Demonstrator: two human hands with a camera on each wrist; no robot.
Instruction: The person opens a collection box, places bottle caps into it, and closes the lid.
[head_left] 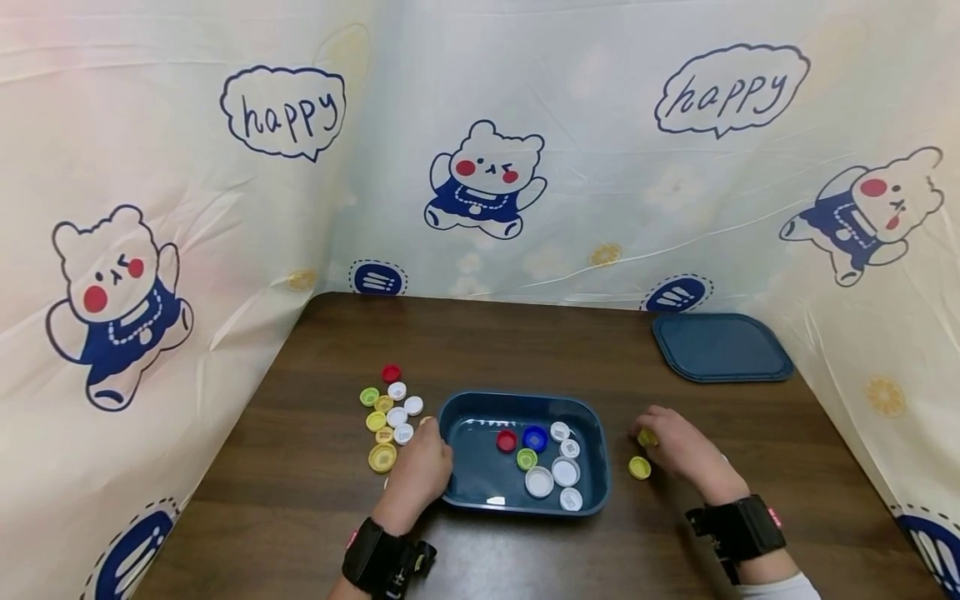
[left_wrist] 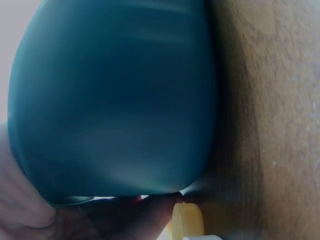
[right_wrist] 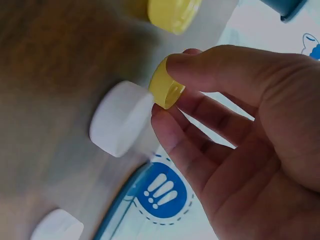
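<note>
Across the middle of the brown counter (head_left: 525, 350), a dark blue tray (head_left: 480, 475) holds a red cap (head_left: 506, 441), a blue cap (head_left: 536, 439), a green cap (head_left: 527, 459) and five white caps (head_left: 566, 472), most of them towards its right side. Right of the tray, the right hand (head_left: 682, 450) has a yellow cap (right_wrist: 161, 82) pinched between thumb and fingertips. A second yellow cap (head_left: 639, 467) lies near it, on the near side; the right wrist view adds two neighbouring white caps (right_wrist: 122, 119), apparently screened from the head view by the hand. At the tray's left end, the left hand (head_left: 416, 471) lies close against the wall, a small yellow cap (left_wrist: 189, 220) by its fingertips; whether its fingers are clamped on tray or cap cannot be told. Left of it spreads a mixed cluster of caps (head_left: 397, 416), and at the far right lies a flat blue panel (head_left: 720, 346), perhaps a lid. The step in hand appears to be the handling of one yellow cap, though whether it is being taken up or set down is unclear. Either way, the next move calls for a narrow pinch that clears the neighbouring caps.
</note>
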